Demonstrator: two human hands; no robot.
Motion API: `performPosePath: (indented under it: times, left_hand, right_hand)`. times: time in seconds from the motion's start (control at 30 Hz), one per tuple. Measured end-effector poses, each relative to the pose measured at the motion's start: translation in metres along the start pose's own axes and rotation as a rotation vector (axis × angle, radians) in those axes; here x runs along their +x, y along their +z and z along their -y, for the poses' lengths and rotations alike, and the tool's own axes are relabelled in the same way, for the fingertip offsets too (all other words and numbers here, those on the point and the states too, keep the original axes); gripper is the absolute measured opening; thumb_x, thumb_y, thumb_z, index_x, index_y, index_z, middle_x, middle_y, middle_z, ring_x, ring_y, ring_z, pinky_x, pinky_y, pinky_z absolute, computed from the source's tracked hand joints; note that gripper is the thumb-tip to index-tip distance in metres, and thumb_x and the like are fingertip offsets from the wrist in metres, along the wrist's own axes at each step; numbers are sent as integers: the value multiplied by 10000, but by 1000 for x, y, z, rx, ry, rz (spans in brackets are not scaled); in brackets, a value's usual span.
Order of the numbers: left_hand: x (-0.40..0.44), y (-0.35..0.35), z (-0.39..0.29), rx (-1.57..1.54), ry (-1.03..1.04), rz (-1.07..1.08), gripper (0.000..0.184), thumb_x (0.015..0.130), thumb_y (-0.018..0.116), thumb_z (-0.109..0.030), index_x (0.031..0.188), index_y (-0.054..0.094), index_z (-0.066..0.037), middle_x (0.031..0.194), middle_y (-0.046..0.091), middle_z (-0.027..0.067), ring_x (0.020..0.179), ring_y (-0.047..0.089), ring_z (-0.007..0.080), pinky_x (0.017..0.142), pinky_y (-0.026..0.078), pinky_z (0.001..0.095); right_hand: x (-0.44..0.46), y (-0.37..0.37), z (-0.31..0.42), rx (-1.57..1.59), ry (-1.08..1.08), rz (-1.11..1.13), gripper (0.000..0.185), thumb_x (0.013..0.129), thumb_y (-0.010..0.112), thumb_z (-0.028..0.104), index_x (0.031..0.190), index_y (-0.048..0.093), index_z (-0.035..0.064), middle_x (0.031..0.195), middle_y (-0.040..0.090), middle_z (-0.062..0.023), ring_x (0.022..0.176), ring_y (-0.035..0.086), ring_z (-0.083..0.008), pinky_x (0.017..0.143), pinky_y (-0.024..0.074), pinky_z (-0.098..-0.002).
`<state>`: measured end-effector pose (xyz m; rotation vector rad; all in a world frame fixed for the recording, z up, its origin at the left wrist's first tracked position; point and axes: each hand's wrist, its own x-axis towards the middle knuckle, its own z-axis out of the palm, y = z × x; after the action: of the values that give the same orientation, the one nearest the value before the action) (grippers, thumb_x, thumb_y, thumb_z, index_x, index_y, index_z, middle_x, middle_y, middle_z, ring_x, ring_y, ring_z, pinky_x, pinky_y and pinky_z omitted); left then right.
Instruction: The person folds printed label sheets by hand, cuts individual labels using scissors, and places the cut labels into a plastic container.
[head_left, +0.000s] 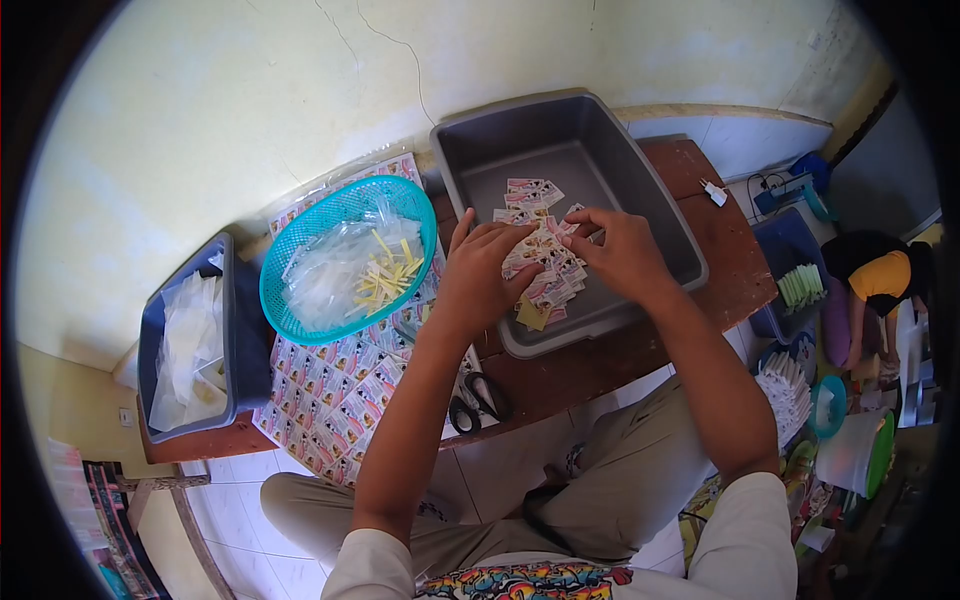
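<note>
Small printed paper labels (545, 285) lie in a loose heap inside a grey plastic tub (665, 215). My left hand (485, 265) is over the left side of the heap, its fingers stretched and the thumb apart from them. On the right side, my right hand (620, 255) has its thumb and forefinger bent together at the edge of a printed label. A plain yellowish piece (533, 314) shows at the near end of the heap. The labels directly under my left palm are hidden.
A turquoise basket (350, 190) holds clear plastic bags and yellow strips. Printed sheets (320, 390) and black-handled scissors (480, 402) lie on the wooden table (735, 270). A dark bin (236, 330) with plastic stands left. Another person (880, 275) bends over at far right.
</note>
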<state>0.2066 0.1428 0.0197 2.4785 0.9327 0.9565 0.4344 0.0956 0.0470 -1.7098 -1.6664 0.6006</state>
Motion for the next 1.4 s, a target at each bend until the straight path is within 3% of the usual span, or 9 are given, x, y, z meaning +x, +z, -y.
performPosePath:
  times: [0.3,0.37,0.6,0.7,0.83,0.9,1.1,1.13,1.4]
  left_hand:
    - [-17,-22,-14,-46,-29,-188,379,888,825,-122,1255,737,-85,1197,761,135,1166,708,322,1208,397,535]
    - [-26,-35,-19,-85,-53,-229,366,887,821,-102,1243,741,-82,1186,767,137,1140,721,323,1198,412,534]
    - [-77,-85,-22,32,-58,-278,383,903,807,-127,1274,722,-82,1206,746,127,1168,691,326,1164,432,545]
    - [-103,-109,-24,58,-74,-282,386,894,813,-110,1267,721,-73,1202,750,134,1142,704,333,1149,445,551]
    - [-137,-135,-19,116,-137,-341,372,876,820,-79,1235,727,-52,1198,758,151,1109,718,353,1121,476,551]
    - [-154,-143,-17,154,-155,-339,408,856,845,-65,1249,736,-50,1168,769,167,1106,730,370,1079,523,505]
    - [-204,-151,-8,83,-299,-315,423,852,854,-78,1254,732,-31,1205,750,190,1111,721,391,949,583,443]
    - [-211,-149,-5,83,-309,-326,423,852,854,-78,1254,732,-31,1205,750,190,1111,721,391,949,583,443]
    - [-245,-129,17,91,-419,-272,489,836,860,-132,1294,711,-50,1279,720,174,1199,680,376,1042,540,464]
  right_hand:
    - [-10,-2,38,121,-76,-76,320,934,793,161,1225,762,31,909,782,-121,749,758,-182,678,595,-328]
    - [-14,1,51,144,-147,-94,351,942,798,158,1268,747,36,917,759,-89,734,701,-119,662,565,-288]
    - [-35,30,103,244,-305,-104,318,923,790,128,1228,750,47,923,772,-97,705,721,-160,651,575,-308]
    - [-45,50,122,285,-346,-15,348,936,784,116,1279,745,71,959,758,-69,757,686,-113,686,552,-279]
    - [-57,80,143,293,-395,81,325,913,788,125,1218,744,24,944,758,-107,715,716,-182,656,570,-324]
    - [-61,96,148,261,-393,164,354,919,794,106,1266,741,61,960,740,-76,750,692,-117,672,557,-289]
    - [-75,139,158,267,-445,251,357,911,790,106,1253,729,25,1002,749,-128,721,722,-187,672,577,-324]
    - [-77,144,160,248,-424,281,355,904,788,109,1237,722,5,1005,746,-154,727,746,-228,686,590,-353]
    - [-77,182,153,127,-449,345,384,896,805,100,1267,730,34,1027,743,-156,741,743,-218,709,595,-353]
